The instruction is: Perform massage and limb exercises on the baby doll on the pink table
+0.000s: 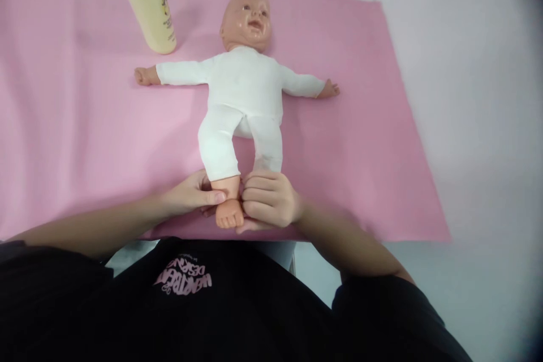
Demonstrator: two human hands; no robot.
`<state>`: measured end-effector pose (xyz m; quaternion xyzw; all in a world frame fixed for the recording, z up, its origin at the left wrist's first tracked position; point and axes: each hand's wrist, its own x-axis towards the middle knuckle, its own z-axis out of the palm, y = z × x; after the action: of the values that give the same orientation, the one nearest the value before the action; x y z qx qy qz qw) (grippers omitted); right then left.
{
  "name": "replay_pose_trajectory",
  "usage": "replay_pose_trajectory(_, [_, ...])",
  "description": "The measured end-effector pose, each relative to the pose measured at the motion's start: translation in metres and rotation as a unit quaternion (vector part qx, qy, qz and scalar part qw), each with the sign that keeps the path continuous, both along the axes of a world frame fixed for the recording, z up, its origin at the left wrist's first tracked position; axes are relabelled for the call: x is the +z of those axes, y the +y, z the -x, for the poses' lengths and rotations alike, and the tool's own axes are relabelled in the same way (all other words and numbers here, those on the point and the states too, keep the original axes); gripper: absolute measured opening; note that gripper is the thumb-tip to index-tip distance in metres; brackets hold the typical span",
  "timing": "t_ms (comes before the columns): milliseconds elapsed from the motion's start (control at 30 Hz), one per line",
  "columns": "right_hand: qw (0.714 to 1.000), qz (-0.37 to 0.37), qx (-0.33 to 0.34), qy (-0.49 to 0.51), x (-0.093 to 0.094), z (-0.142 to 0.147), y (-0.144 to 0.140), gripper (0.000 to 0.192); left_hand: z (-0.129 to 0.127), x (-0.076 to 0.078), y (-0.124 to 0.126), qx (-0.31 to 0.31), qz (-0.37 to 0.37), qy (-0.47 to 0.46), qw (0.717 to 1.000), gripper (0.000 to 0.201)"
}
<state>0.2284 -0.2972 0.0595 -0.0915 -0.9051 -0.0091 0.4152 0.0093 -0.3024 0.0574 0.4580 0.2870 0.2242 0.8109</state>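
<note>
A baby doll in a white suit lies on its back on a pink mat, arms spread, head away from me. My left hand pinches the ankle of the doll's bare foot on the left side. My right hand is curled around the doll's other foot, which is hidden inside my fist. Both hands sit at the mat's near edge.
A pale yellow lotion bottle stands on the mat at the far left, beside the doll's head. The mat lies on a white table. My black shirt fills the bottom of the view.
</note>
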Motion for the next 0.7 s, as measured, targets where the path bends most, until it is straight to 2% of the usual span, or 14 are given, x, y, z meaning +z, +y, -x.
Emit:
replay_pose_trajectory(167, [1.0, -0.015, 0.006, 0.0, 0.006, 0.002, -0.001, 0.047, 0.001, 0.002, -0.001, -0.03, 0.038, -0.022, 0.999, 0.052])
replay_pose_trajectory(267, [1.0, -0.006, 0.003, -0.021, 0.005, 0.001, 0.002, 0.047, 0.003, 0.0, 0.001, -0.048, 0.055, -0.024, 0.997, 0.052])
replay_pose_trajectory(367, [0.999, -0.017, 0.027, -0.028, 0.002, 0.0, 0.003, 0.045, 0.003, -0.001, 0.002, -0.065, 0.069, -0.029, 0.995, 0.048])
replay_pose_trajectory(467, [0.998, -0.033, 0.048, -0.019, -0.002, 0.0, 0.001, 0.045, 0.003, 0.0, 0.001, -0.053, 0.076, -0.02, 0.995, 0.044])
replay_pose_trajectory(567, [0.998, -0.046, 0.035, -0.026, -0.005, 0.0, -0.002, 0.046, 0.004, -0.002, -0.001, -0.022, 0.096, -0.009, 0.995, 0.046])
replay_pose_trajectory(700, [0.998, -0.049, 0.043, -0.014, -0.002, 0.002, -0.003, 0.045, 0.006, -0.009, 0.0, -0.033, 0.116, -0.032, 0.992, 0.049])
